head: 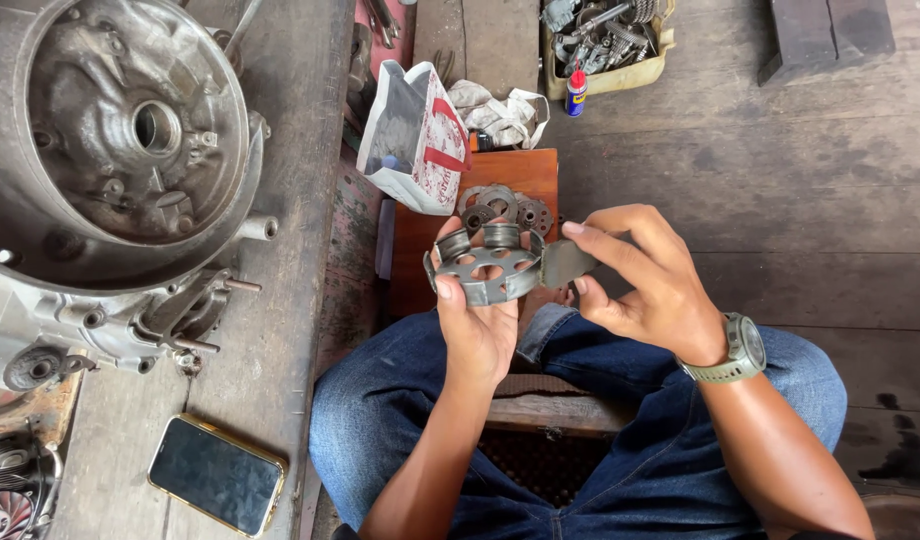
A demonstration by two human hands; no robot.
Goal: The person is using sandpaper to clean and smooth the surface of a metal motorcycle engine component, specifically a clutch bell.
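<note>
Centre of the frame: the left hand (477, 315) is cradling a round grey metal clutch part (488, 264) w/ holes in its face, fingers curled around its lower edge and thumb up along the left side, so the hand is closed on it. The right hand (648, 285) is coming in from the right, thumb and forefinger pinching a flat grey metal piece (565, 262) that is touching the right rim of the round part (whether it is a separate plate or a tab of the part, can't tell). An olive wristwatch (740, 350) is sitting on the right wrist.

Both hands are hovering above the person's lap, blue jeans (380, 420) filling the bottom centre. Just behind the round part, more small metal discs (525, 210) are lying on a reddish wooden stool (510, 170). Upper centre: a white-and-red plastic bag (415, 135). Left third of the frame: a big engine casing (120, 160) is resting on the wooden worktop (290, 250), and a phone (217, 473), screen dark, is lying at lower left. Top right: a tray of tools (605, 40) on the floor, a small spray can (576, 92) beside it.
</note>
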